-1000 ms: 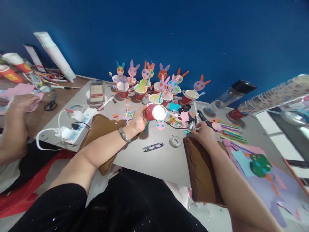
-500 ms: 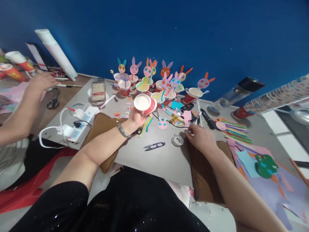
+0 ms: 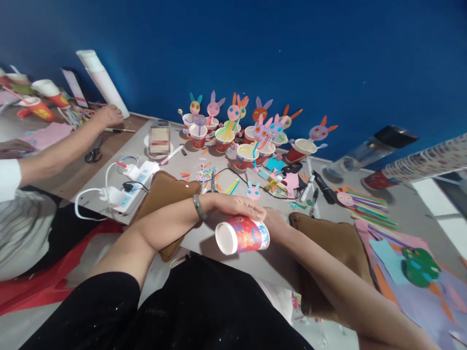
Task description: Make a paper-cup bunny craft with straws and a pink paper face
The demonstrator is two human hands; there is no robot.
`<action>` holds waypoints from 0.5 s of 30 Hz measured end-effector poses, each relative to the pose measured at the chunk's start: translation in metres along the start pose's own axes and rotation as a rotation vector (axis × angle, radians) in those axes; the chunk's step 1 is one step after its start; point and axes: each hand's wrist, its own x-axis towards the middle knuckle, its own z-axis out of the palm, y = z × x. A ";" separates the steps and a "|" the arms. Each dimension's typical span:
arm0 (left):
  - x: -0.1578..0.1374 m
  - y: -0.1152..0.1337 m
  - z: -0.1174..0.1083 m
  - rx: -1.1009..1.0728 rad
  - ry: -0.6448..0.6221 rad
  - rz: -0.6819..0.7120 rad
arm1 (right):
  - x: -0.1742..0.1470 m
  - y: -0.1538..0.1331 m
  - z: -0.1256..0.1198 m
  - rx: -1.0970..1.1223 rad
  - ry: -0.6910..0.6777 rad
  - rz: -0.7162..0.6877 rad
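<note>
A red patterned paper cup (image 3: 245, 236) lies sideways in the air in front of me, its white mouth facing left. My left hand (image 3: 239, 206) is closed over the cup's upper side, a bracelet on that wrist. My right hand (image 3: 274, 224) is by the cup's base, its fingers hidden behind my left hand and the cup. Just beyond my hands lies a pink paper rabbit face (image 3: 253, 191). Farther back stand several cups (image 3: 246, 156) with paper rabbit heads.
Scissors (image 3: 213, 182), paper scraps and a black cord are behind my hands. A power strip (image 3: 136, 187) and a co-worker's hand (image 3: 108, 115) are at left. Brown pads (image 3: 330, 243) lie under my arms. Colored strips (image 3: 375, 209), a clear bottle (image 3: 365, 150) and stacked cups (image 3: 412, 163) are at right.
My left hand has brought the cup down toward me and turned it sideways. My right hand has moved left to the cup's base. The co-worker's arm has reached farther forward.
</note>
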 end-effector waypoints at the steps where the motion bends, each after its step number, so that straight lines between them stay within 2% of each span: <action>1: 0.001 0.000 0.000 0.049 -0.070 -0.009 | 0.001 -0.001 -0.003 -0.008 -0.028 0.007; 5: 0.003 -0.006 -0.004 0.151 -0.147 -0.005 | -0.001 -0.004 -0.013 -0.017 -0.090 0.013; 7: 0.003 -0.008 -0.006 0.149 -0.206 -0.053 | -0.006 -0.001 -0.014 -0.034 -0.077 -0.005; 11: 0.004 -0.009 -0.009 0.137 -0.330 -0.162 | -0.016 0.012 -0.008 -0.056 0.058 0.018; 15: 0.002 -0.008 -0.007 0.086 -0.264 -0.150 | -0.031 0.032 -0.004 -0.050 0.181 0.154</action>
